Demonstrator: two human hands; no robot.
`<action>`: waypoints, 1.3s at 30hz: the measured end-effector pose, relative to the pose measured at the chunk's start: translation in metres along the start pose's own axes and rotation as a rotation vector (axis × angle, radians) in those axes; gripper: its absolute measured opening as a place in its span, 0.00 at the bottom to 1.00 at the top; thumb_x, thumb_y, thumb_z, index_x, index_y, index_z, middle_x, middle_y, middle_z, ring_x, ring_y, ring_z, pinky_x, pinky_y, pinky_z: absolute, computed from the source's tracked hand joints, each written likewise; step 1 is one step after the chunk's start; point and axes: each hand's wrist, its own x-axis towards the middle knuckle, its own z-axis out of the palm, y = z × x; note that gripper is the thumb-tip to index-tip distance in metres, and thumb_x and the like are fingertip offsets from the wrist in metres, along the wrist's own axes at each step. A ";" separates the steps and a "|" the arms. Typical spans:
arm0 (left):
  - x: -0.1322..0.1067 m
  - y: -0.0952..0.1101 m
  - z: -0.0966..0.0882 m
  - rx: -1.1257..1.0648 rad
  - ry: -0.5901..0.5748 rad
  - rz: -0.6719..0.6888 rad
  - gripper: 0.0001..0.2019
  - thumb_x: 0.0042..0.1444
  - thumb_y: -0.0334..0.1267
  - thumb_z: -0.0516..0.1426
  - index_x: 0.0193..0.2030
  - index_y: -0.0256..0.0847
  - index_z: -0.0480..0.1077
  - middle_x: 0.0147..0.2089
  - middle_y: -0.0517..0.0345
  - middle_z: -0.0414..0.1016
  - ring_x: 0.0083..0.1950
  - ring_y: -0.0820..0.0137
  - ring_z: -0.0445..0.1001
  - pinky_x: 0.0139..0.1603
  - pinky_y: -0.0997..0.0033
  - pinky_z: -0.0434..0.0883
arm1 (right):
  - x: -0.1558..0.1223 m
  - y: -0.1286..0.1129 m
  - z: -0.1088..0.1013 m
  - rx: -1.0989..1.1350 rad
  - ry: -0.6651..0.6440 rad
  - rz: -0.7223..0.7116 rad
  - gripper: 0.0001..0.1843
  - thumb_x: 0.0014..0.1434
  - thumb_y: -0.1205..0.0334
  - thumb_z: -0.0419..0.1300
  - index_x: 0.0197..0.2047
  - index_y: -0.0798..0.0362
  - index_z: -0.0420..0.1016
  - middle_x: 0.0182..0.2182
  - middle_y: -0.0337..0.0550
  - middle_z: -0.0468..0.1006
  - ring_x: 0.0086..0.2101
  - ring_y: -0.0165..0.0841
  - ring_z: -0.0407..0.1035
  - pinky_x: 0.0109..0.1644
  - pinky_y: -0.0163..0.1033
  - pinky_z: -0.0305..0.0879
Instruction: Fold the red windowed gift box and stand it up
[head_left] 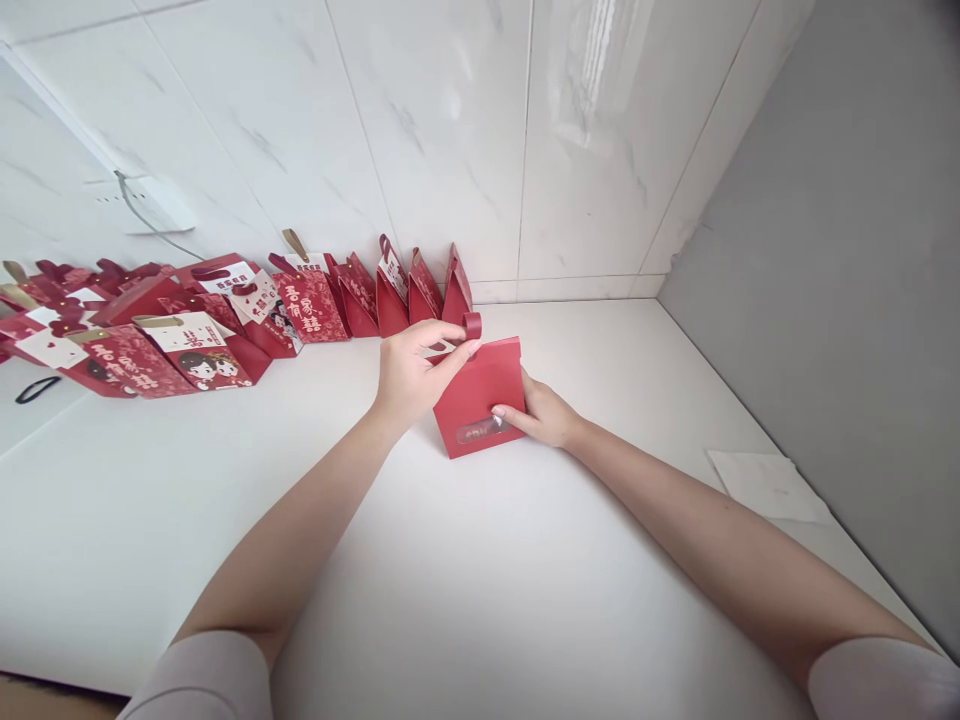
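A red paper gift box (480, 385) with a small clear window low on its near face stands slightly tilted on the white table, in front of me. From its top rises a dark red ribbon loop (472, 325). My left hand (420, 365) pinches the ribbon between thumb and fingers at the box's upper left. Around the box's right side wraps my right hand (547, 410), its thumb on the near face by the window and its other fingers hidden behind.
Several red and white gift boxes (311, 305) with ribbon handles line the tiled wall (450, 140) at the back and left. A black loop (37, 390) lies far left. A white paper sheet (769, 485) rests near the grey panel (847, 250) on the right.
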 end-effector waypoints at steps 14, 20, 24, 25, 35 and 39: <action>0.014 0.005 -0.035 -0.213 -0.416 -0.252 0.20 0.47 0.42 0.68 0.47 0.45 0.74 0.43 0.55 0.78 0.46 0.60 0.79 0.46 0.61 0.77 | 0.000 -0.005 0.000 0.012 0.016 0.003 0.36 0.61 0.40 0.59 0.66 0.47 0.57 0.53 0.49 0.77 0.47 0.48 0.75 0.50 0.51 0.71; 0.012 0.013 -0.039 -0.076 -0.450 -0.254 0.10 0.46 0.44 0.68 0.29 0.40 0.78 0.29 0.59 0.78 0.36 0.60 0.78 0.38 0.64 0.76 | -0.001 -0.005 0.000 -0.007 0.010 0.009 0.34 0.61 0.41 0.58 0.65 0.47 0.57 0.52 0.49 0.77 0.46 0.46 0.76 0.48 0.50 0.72; 0.012 0.022 -0.037 0.022 -0.488 -0.276 0.13 0.53 0.47 0.62 0.37 0.39 0.79 0.39 0.57 0.81 0.43 0.61 0.78 0.44 0.66 0.74 | 0.000 -0.003 0.000 -0.016 0.009 -0.008 0.34 0.61 0.42 0.58 0.65 0.47 0.57 0.52 0.49 0.77 0.45 0.46 0.76 0.47 0.49 0.73; 0.012 0.024 -0.037 0.042 -0.497 -0.293 0.13 0.54 0.47 0.61 0.39 0.39 0.79 0.41 0.56 0.82 0.45 0.61 0.78 0.45 0.67 0.74 | 0.000 -0.002 0.000 -0.019 0.011 -0.013 0.34 0.61 0.42 0.59 0.64 0.46 0.57 0.52 0.49 0.77 0.45 0.46 0.76 0.47 0.49 0.73; 0.013 0.030 -0.042 0.206 -0.521 -0.252 0.16 0.56 0.49 0.58 0.29 0.39 0.78 0.28 0.58 0.76 0.31 0.68 0.72 0.30 0.71 0.67 | 0.000 0.001 0.000 -0.036 0.018 -0.043 0.33 0.62 0.43 0.59 0.65 0.46 0.56 0.52 0.48 0.77 0.46 0.45 0.76 0.46 0.48 0.74; 0.014 0.032 -0.044 0.246 -0.533 -0.218 0.15 0.57 0.49 0.57 0.31 0.40 0.79 0.28 0.59 0.76 0.30 0.70 0.71 0.30 0.71 0.65 | 0.000 -0.001 0.003 0.023 0.037 -0.080 0.32 0.62 0.44 0.60 0.63 0.47 0.58 0.51 0.48 0.77 0.45 0.43 0.76 0.47 0.48 0.74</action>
